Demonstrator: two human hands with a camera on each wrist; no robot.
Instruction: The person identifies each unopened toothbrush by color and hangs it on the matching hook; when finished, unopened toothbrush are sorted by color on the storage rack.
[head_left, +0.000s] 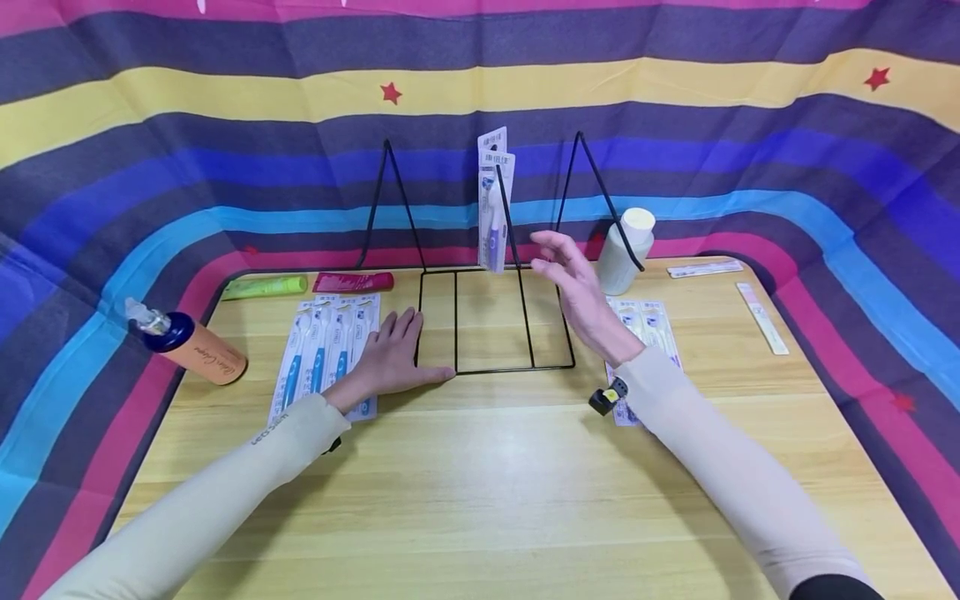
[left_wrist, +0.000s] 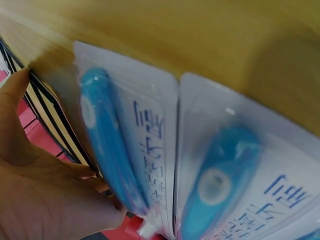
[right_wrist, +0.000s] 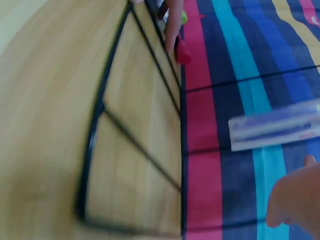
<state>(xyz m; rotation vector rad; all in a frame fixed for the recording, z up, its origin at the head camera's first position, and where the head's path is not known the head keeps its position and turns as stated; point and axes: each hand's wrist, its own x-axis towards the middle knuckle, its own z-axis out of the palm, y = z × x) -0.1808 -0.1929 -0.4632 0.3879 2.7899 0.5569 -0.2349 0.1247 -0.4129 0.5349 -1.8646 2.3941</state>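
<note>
A black wire rack (head_left: pixel 517 369) stands on the table, with bent triangular uprights along its back. Packaged toothbrushes (head_left: pixel 493 225), at least two, hang on its middle upright, the front one with a purple handle. My left hand (head_left: pixel 390 354) lies spread at the rack's left side, thumb by the front corner. Under that wrist are several packaged toothbrushes with blue handles (left_wrist: pixel 112 140). My right hand (head_left: pixel 576 292) is raised over the rack's right side, fingers loosely bent and holding nothing. In the right wrist view a gap separates it from the hanging pack (right_wrist: pixel 270 127).
Beside the rack stands a white bottle (head_left: pixel 621 258), with more toothbrush packs (head_left: pixel 656 321) in front of it. Green (head_left: pixel 266 287) and red (head_left: pixel 352 282) tubes lie at back left. An orange pump bottle (head_left: pixel 202 350) is far left. Two slim packets (head_left: pixel 761 317) lie right.
</note>
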